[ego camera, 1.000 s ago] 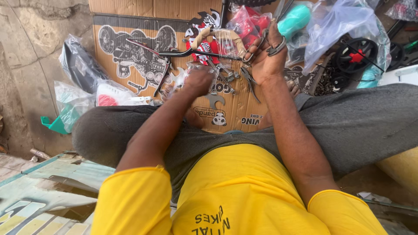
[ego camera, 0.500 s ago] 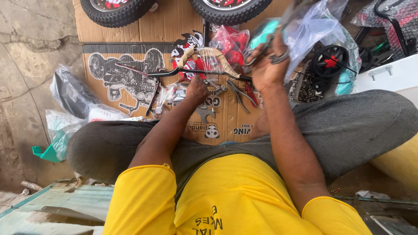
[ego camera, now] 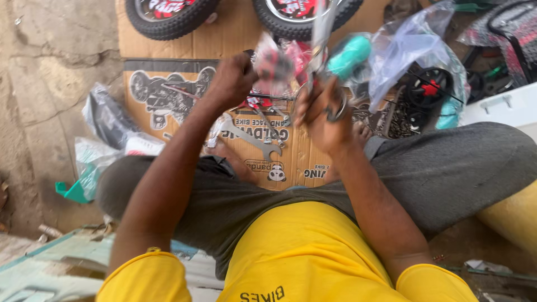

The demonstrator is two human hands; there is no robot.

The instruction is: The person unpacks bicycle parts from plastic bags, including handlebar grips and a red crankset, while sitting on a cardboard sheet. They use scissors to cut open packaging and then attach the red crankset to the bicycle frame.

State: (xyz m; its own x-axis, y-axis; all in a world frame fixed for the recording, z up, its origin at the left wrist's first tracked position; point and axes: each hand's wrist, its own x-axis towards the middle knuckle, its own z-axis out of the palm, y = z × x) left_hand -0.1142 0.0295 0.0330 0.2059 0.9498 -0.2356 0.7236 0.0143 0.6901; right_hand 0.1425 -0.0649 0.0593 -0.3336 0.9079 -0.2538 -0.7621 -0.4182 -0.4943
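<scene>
The person is sitting cross-legged on the ground and working with both hands raised in front of the chest. The left hand (ego camera: pixel 234 80) is clenching around a small blurred red-and-clear plastic packet (ego camera: pixel 272 62), gripping it at its left edge so that most of the packet is projecting to the right of the fist. The right hand (ego camera: pixel 320 114) is grasping a pair of scissors (ego camera: pixel 323 33), fingers passing through the loops, with the blades rising above the grip and just beside the packet; whether the blades are touching the plastic cannot be told because both are blurring in motion. Below both grips, a flattened cardboard box (ego camera: pixel 168 50) is lying on the ground, with a flat metal spanner (ego camera: pixel 253 141) resting on it under the hands. Beyond the grips two small bicycle wheels (ego camera: pixel 168 14) are lying at the cardboard's far edge, and to the right of the scissor hand a teal handlebar grip (ego camera: pixel 349 56) is sitting in clear plastic bags (ego camera: pixel 408 50). In my judgement the chief hazard is the blades standing so near the left fingers: a hurried cut could nick them. Small parts could also be spilling from the opened packet and scattering among the clutter, since nothing beneath is catching them.
</scene>
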